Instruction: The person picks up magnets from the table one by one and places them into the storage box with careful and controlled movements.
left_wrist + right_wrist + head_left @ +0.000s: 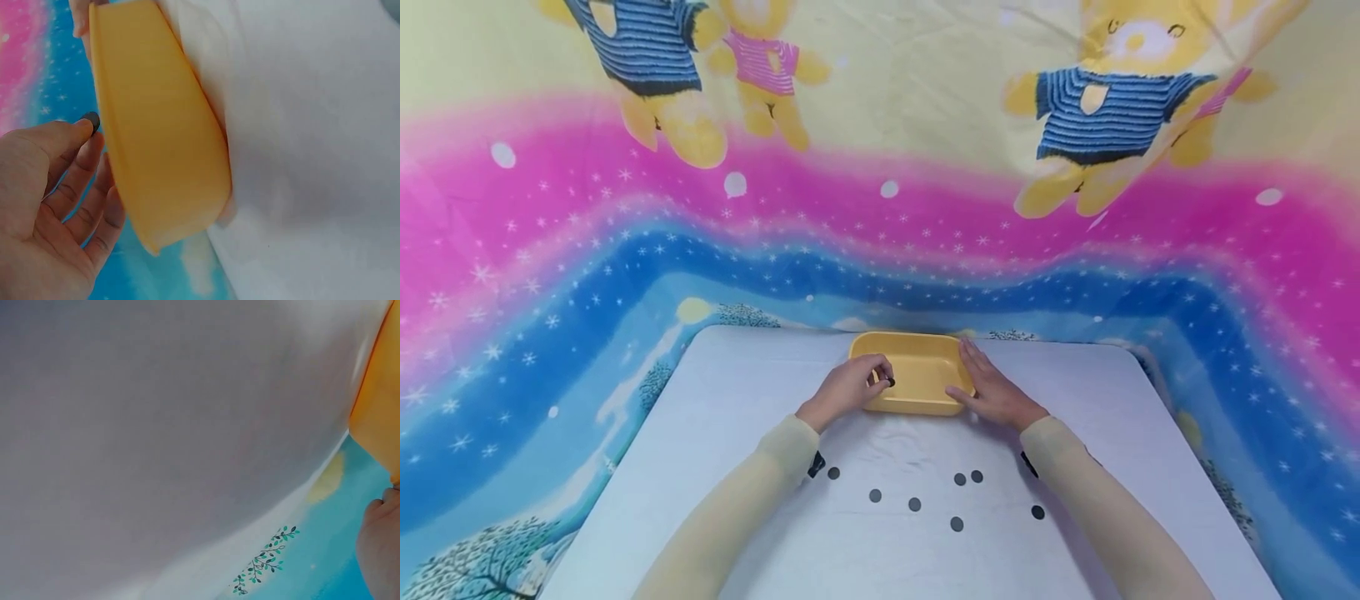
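A yellow plastic box (pixel 917 379), open at the top, stands at the far edge of the table. My left hand (pixel 853 385) pinches a small dark round disc (pixel 94 122) between thumb and fingertips, above the box's left side. In the left wrist view, the disc is beside the box's rim, and the other fingers of the left hand (pixel 56 194) are loosely bent. My right hand (pixel 997 396) holds the right end of the box, with the thumb over the rim and the fingers along the side. Only part of the right hand (pixel 381 544) shows in the right wrist view.
Several similar dark discs lie scattered on the white tablecloth (pixel 895 567) between the forearms, one disc (pixel 1037 512) close to the right sleeve. Behind the table hangs a colourful curtain (pixel 887 225) printed with bears and snowflakes.
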The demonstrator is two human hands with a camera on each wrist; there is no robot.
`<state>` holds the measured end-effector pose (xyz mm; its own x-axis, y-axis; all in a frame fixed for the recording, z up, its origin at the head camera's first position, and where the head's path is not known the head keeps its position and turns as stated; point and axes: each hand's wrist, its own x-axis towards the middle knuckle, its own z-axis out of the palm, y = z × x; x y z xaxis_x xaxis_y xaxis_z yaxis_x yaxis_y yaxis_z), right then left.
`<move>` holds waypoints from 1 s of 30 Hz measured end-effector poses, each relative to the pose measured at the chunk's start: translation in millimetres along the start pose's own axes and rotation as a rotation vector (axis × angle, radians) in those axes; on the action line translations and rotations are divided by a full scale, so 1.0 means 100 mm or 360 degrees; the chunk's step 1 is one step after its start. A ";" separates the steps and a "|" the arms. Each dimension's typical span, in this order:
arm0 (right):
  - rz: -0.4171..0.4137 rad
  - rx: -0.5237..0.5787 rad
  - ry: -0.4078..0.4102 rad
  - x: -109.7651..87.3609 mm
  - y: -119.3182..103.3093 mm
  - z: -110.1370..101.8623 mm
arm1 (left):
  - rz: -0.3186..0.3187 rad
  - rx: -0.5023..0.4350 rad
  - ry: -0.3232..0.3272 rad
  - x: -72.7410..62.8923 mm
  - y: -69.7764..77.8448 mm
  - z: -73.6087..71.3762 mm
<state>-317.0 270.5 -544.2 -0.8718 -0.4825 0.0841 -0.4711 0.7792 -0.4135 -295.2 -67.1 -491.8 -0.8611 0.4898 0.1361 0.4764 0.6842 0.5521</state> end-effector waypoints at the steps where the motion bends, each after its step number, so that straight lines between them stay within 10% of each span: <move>1: 0.0000 0.0005 0.0003 0.00 0.00 0.00 | -0.0011 -0.0005 -0.0004 0.03 -0.01 0.01; 30: 0.0040 0.0010 -0.0002 -0.02 0.00 0.02 | -0.0162 0.0185 -0.0133 0.52 -0.19 0.36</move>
<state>-315.4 271.1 -546.2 -0.8832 -0.4632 0.0728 -0.4483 0.7886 -0.4209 -342.3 -35.1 -525.2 -0.8906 0.4547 0.0125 0.4088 0.7881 0.4602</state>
